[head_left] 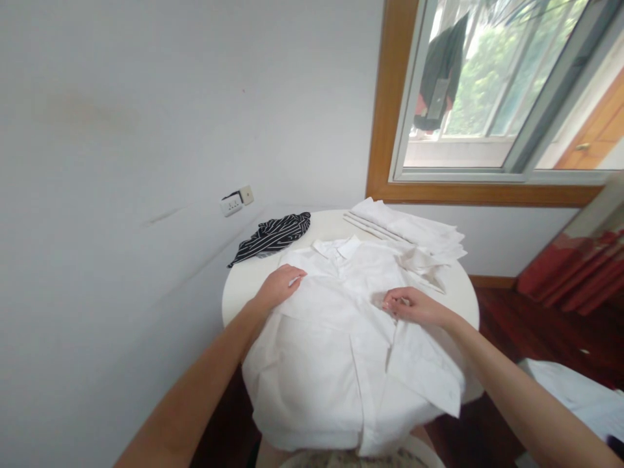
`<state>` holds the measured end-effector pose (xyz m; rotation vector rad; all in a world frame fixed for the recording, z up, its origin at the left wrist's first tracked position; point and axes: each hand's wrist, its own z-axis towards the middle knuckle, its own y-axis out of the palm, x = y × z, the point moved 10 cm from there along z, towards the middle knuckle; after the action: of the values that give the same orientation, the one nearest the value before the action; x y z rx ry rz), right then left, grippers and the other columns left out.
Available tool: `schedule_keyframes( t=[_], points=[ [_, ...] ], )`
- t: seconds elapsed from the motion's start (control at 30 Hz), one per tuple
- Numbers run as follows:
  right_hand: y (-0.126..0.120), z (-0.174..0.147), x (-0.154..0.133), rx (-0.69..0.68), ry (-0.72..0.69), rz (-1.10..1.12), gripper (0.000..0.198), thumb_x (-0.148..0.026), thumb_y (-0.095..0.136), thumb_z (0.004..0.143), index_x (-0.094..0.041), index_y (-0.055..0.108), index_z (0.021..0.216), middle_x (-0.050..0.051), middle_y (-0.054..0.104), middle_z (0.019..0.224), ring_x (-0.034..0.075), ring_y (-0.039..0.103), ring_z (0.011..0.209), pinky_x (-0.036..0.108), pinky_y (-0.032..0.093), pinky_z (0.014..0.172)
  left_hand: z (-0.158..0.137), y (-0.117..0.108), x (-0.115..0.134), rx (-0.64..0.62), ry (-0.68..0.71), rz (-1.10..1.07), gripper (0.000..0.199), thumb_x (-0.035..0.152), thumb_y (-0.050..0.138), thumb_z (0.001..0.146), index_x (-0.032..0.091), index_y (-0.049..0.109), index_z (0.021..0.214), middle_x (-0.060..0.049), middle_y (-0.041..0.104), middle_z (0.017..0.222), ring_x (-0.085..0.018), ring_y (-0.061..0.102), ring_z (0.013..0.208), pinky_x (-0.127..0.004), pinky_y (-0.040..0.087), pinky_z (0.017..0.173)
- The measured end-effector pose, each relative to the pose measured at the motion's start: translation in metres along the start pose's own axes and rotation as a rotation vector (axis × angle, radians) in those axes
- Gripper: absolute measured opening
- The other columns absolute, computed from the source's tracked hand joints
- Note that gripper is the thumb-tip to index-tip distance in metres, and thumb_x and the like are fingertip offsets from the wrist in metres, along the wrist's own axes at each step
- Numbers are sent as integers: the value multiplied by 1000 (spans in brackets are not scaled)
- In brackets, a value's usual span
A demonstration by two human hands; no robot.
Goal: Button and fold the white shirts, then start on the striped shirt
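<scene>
A white collared shirt point(322, 351) lies spread over a round white table point(234, 300), its collar toward the wall and its lower end draped over the near edge. At the shirt's left side, my left hand point(283, 285) is closed on a bit of the cloth. My right hand point(410, 305) has its thumb and fingers pinched together on the fabric right of the button front. Below that hand, one sleeve slants down to the right across the shirt. The fingers partly hide the cloth they grip.
A black-and-white striped cloth point(275, 235) lies at the table's back left. Folded white garments point(407, 222) are stacked at the back right. The wall with a socket point(231, 205) borders the left side, and a wood-framed window point(396, 104) stands behind. White fabric point(575, 390) sits low right.
</scene>
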<state>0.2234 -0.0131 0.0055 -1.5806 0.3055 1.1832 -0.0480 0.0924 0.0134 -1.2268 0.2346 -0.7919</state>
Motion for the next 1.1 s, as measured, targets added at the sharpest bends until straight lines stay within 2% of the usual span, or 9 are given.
schedule_keyframes(
  t=[0.13,0.27,0.43,0.57,0.7,0.8,0.9,1.0,1.1],
  points=[
    [4,2,-22,-23,-108,-161,21,-31,53,86,-19,70,87,6,70,89,18,61,81,29,46,72,7,12,3,-217,-49,-40,25,31,55,80,22,69,99,-7,67,109,-25,55,108,-36,36,101],
    [20,-1,-43,-97,-225,-258,18,-22,56,83,-22,72,90,4,71,89,18,63,84,32,46,81,16,31,-4,-302,-370,50,26,24,57,76,15,69,98,-18,64,107,-35,57,104,-48,40,92],
    [31,-9,-54,-125,-270,-362,19,-17,57,81,-22,72,92,4,72,89,19,64,86,33,45,84,11,42,6,-116,-633,223,37,19,45,84,11,59,117,-28,52,126,-45,42,121,-66,31,91],
    [29,-16,-55,-112,-279,-404,24,-17,58,80,-22,71,99,4,71,95,19,63,90,33,45,86,-7,33,12,99,-591,356,47,35,39,91,12,52,130,-25,40,142,-42,27,135,-64,13,106],
    [30,-24,-55,-134,-293,-424,36,-10,55,75,-23,70,104,2,71,100,20,63,95,35,41,94,-20,31,-4,45,-502,413,48,43,36,93,21,51,133,-15,44,143,-33,36,133,-51,26,108],
    [30,-30,-52,-157,-267,-445,41,-8,54,73,-25,69,106,2,70,105,20,62,100,40,34,103,-21,27,-16,-13,-398,394,45,39,39,93,20,52,131,-11,50,139,-25,43,129,-39,31,108],
    [28,-35,-50,-162,-238,-462,36,-14,57,76,-26,68,108,2,69,109,21,60,104,43,27,108,-22,12,-26,39,-350,371,40,32,40,92,17,57,126,-10,57,130,-22,49,122,-34,34,106],
    [28,-40,-53,-159,-224,-478,32,-22,60,78,-25,67,109,4,68,109,22,58,106,44,24,109,-23,-15,-43,175,-448,399,38,28,38,91,14,59,120,-13,62,120,-25,53,114,-36,39,101],
    [30,-44,-61,-157,-216,-508,31,-24,61,78,-26,68,108,4,67,105,21,57,105,45,22,108,-19,-31,-72,229,-663,399,42,33,36,92,11,62,116,-18,63,114,-30,54,112,-39,41,96]
  ],
)
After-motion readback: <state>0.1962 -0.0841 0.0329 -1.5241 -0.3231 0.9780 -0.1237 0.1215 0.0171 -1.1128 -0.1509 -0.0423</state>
